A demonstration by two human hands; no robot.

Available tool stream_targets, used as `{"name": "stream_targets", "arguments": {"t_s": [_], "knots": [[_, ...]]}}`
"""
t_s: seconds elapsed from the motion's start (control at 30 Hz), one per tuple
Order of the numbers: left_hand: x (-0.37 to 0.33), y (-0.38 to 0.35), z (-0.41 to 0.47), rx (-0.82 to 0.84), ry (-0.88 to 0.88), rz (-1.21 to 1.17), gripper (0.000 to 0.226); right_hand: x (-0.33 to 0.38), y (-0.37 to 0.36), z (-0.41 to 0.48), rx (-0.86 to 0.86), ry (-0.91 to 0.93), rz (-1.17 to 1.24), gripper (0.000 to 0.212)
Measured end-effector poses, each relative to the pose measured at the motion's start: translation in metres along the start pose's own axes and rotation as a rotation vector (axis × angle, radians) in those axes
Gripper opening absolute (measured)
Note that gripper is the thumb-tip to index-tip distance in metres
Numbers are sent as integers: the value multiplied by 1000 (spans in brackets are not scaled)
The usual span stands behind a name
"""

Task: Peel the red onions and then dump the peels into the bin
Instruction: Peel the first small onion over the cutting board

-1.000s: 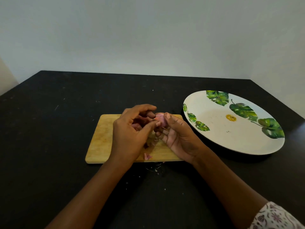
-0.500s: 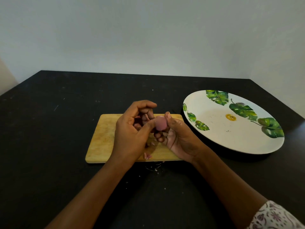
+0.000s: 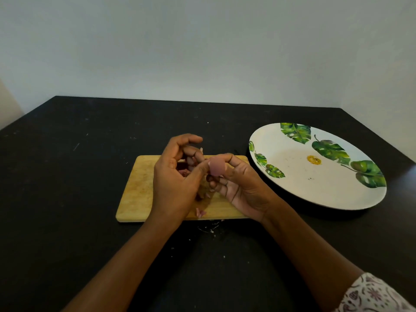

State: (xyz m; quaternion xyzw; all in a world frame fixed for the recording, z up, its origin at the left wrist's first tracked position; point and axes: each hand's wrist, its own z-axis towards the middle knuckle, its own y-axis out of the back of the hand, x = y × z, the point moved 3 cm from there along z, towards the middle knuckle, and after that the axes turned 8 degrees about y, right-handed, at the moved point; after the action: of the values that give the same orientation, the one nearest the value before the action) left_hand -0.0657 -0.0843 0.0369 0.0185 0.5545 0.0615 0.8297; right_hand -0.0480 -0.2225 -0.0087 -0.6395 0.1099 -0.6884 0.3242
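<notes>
Over the cutting board point(image 3: 135, 188) | right hand point(image 3: 243, 190) grips the red onion point(image 3: 216, 167) between thumb and fingers | left hand point(image 3: 173, 183) curled, thumb pinching its edge | I pull shallowly, adding to the peels point(image 3: 200, 212) below.

Above a wooden cutting board point(image 3: 137, 190) the right hand point(image 3: 240, 190) pinched a small red onion point(image 3: 216, 168), the curled left hand point(image 3: 175, 183) pressing its thumb against it. Peel scraps point(image 3: 200, 212) lay on the board; a leaf-printed plate point(image 3: 326, 188) sat right of it

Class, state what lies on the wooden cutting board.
Pink peel scraps lie near the front edge of the cutting board. The left hand and right hand, holding an onion, hide its middle.
</notes>
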Motion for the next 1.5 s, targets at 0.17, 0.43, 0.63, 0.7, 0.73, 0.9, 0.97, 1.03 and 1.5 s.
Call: {"name": "stream_targets", "arguments": {"t_s": [0.17,0.43,0.63,0.7,0.73,0.9,0.97,1.03,1.5], "knots": [[-2,-1,-1,16,45,-47,41,2,-2,0,18,1,27,52],[0,-2,0,44,106,-119,37,5,-6,-2,35,13,46,40],[-1,-3,1,129,82,-131,30,5,-8,-3,33,17,78,46],[-1,-2,2,164,68,-118,29,5,-8,-3,36,10,79,49],[-1,-2,3,177,62,-111,29,5,-9,-3,40,6,80,50],[1,-2,1,168,55,-110,27,5,-9,-3,28,20,87,47],[2,-4,0,143,51,-93,27,4,-8,-2,9,38,61,39],[3,-4,0,106,54,-75,27,4,-7,-2,-32,46,32,35],[6,-2,-1,-29,137,2,38,2,-5,-1,-58,35,-36,41]]}}
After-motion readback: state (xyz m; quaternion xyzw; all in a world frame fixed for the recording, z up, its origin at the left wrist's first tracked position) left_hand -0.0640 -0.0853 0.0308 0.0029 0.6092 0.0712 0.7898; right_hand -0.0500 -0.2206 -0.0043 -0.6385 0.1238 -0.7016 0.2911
